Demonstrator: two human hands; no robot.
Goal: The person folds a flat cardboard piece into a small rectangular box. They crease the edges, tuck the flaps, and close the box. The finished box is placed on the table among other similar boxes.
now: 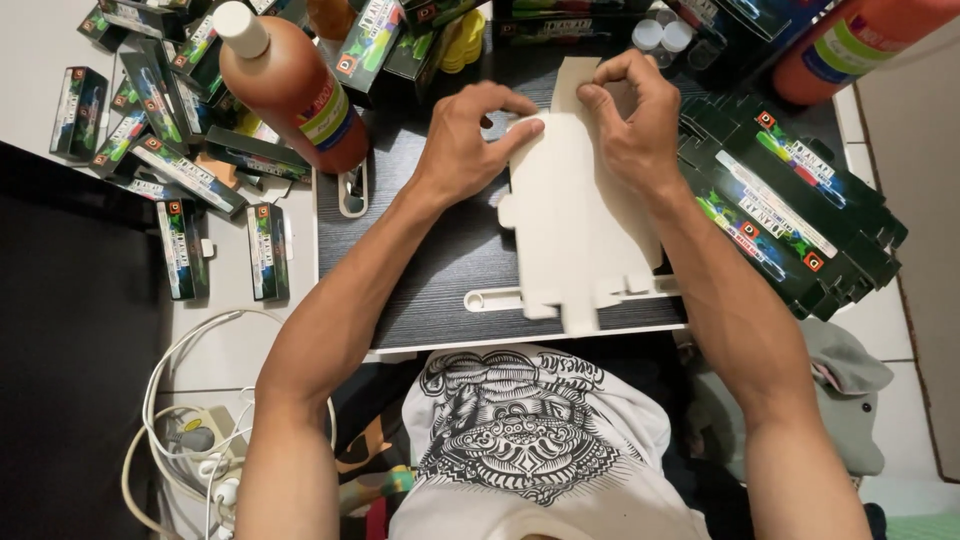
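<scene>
A home packing spot on the floor — a low dark table (420, 290) sits over the person's lap on white tiles (235, 350), small boxes (185, 160) heaped left of the hands, flat boxes (800, 215) stacked to their right, tangled white cables (190, 430) below the left forearm.

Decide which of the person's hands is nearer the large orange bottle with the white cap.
Left. The left hand lies just right of the orange bottle, pressing the flat cardboard blank; the right hand is farther right.

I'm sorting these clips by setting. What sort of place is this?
Probably a home packing spot on the floor, not a factory: a low dark board serves as desk, stacks of flat cartons and made-up small boxes surround it, and both hands fold a carton blank.
</scene>
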